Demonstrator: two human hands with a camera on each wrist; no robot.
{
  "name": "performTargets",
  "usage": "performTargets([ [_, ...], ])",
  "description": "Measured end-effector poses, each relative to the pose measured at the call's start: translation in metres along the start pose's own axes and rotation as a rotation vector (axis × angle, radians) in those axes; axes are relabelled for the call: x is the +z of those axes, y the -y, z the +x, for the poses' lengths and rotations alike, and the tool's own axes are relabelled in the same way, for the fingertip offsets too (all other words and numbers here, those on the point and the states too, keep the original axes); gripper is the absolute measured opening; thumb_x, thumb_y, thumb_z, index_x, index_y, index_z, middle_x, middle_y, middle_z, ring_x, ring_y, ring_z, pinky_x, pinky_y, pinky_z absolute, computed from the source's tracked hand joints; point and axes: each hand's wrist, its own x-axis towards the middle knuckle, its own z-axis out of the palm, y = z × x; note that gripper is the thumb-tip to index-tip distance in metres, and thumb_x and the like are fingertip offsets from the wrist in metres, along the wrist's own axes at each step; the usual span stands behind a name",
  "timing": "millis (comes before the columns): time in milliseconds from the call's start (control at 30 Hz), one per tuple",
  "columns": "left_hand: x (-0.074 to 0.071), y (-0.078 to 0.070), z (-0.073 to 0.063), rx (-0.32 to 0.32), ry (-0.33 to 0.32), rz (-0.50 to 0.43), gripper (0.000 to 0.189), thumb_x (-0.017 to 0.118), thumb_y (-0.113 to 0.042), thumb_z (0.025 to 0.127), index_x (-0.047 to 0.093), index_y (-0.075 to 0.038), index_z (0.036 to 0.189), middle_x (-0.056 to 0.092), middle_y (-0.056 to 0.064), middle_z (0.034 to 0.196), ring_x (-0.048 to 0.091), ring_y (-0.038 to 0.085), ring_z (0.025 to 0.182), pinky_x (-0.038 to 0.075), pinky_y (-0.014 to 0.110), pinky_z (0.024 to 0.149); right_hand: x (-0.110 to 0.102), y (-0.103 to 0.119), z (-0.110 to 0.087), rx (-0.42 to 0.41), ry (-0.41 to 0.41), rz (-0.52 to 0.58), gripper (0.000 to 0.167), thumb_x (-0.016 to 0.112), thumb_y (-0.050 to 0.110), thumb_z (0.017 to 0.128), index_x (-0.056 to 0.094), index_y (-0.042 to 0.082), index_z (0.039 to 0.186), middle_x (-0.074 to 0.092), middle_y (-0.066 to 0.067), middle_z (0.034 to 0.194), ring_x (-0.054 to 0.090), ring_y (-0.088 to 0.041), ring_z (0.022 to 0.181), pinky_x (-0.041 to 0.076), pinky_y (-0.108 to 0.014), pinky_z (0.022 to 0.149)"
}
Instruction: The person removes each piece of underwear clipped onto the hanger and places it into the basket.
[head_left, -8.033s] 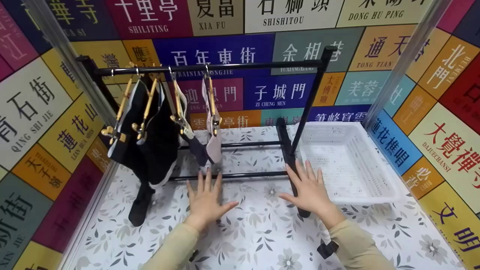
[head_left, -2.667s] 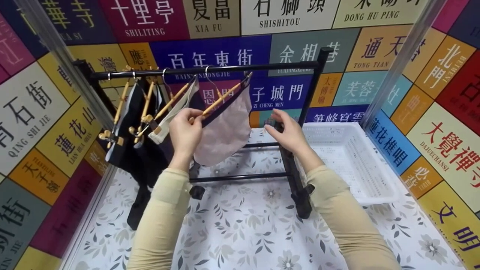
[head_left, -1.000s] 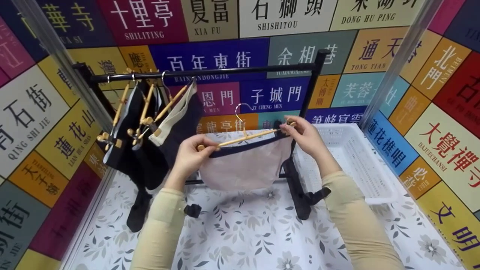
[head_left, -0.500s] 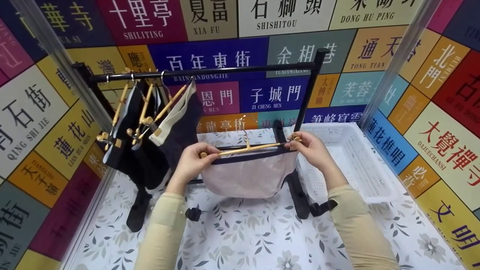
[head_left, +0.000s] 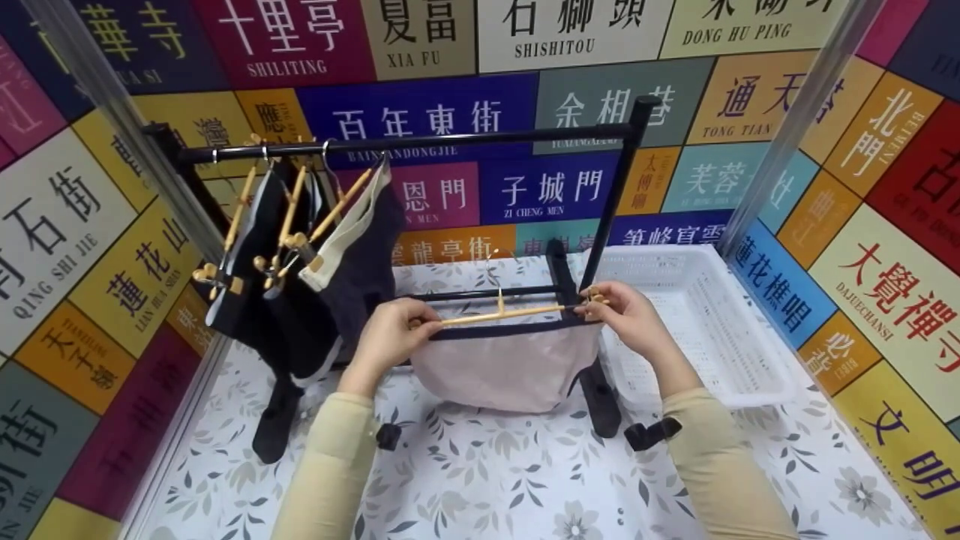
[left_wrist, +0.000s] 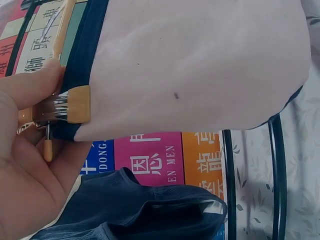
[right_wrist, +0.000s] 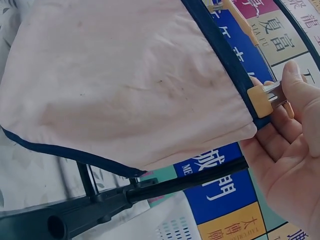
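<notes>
Pale pink underpants (head_left: pixel 506 371) with a navy waistband hang from a wooden clip hanger (head_left: pixel 480 318), off the rail and in front of the rack. My left hand (head_left: pixel 391 337) pinches the clip at the hanger's left end; in the left wrist view that clip (left_wrist: pixel 79 104) bites the waistband corner. At the other end my right hand (head_left: pixel 634 319) pinches the second clip (right_wrist: pixel 260 102), which also grips the waistband. The hanger's metal hook points up and is faint against the background. Some small dark specks dot the pink cloth in both wrist views.
A black garment rack (head_left: pixel 480 139) stands behind the hands. Dark clothes (head_left: pixel 300 322) and a navy garment with a cream waistband (head_left: pixel 367 240) hang on its left part from clip hangers. A white plastic basket (head_left: pixel 765 352) sits to the right on the floral table cover (head_left: pixel 510 480).
Earlier both hands lay spread on the table; then the left held the hanger on the rail. The hanger with the pink underpants came off, both hands took its ends, and it has moved lower.
</notes>
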Motion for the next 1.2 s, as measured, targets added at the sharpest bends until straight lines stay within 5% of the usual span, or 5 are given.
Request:
performTargets([
  [267, 0.009, 0.000, -0.008, 0.084, -0.056, 0.160, 0.007, 0.080, -0.019, 0.083, 0.074, -0.016, 0.083, 0.065, -0.001, 0.086, 0.063, 0.016, 0.077, 0.051, 0.036, 0.069, 0.000, -0.002, -0.010, 0.006, 0.000, -0.043, 0.023, 0.060, -0.005, 0.095, 0.058, -0.013, 0.116, 0.067, -0.025, 0.106, 0.070, -0.019, 0.090, 0.056, -0.026, 0.077],
  [600, 0.028, 0.007, -0.019, 0.257, -0.183, 0.312, 0.009, 0.079, -0.015, 0.084, 0.070, -0.016, 0.086, 0.061, 0.003, 0.092, 0.064, 0.024, 0.072, 0.053, 0.040, 0.060, 0.003, 0.021, -0.028, 0.005, 0.032, -0.104, 0.022, 0.059, -0.008, 0.094, 0.056, -0.015, 0.114, 0.066, -0.030, 0.104, 0.070, -0.023, 0.090, 0.056, -0.032, 0.080],
  [1200, 0.055, 0.025, -0.042, 0.287, -0.241, 0.388, 0.010, 0.077, -0.014, 0.085, 0.068, -0.013, 0.086, 0.057, 0.005, 0.089, 0.058, 0.024, 0.065, 0.050, 0.039, 0.052, 0.019, -0.001, -0.043, -0.033, -0.054, -0.226, 0.015, 0.064, -0.001, 0.093, 0.067, -0.007, 0.106, 0.071, -0.019, 0.094, 0.069, -0.028, 0.080, 0.051, -0.021, 0.069],
])
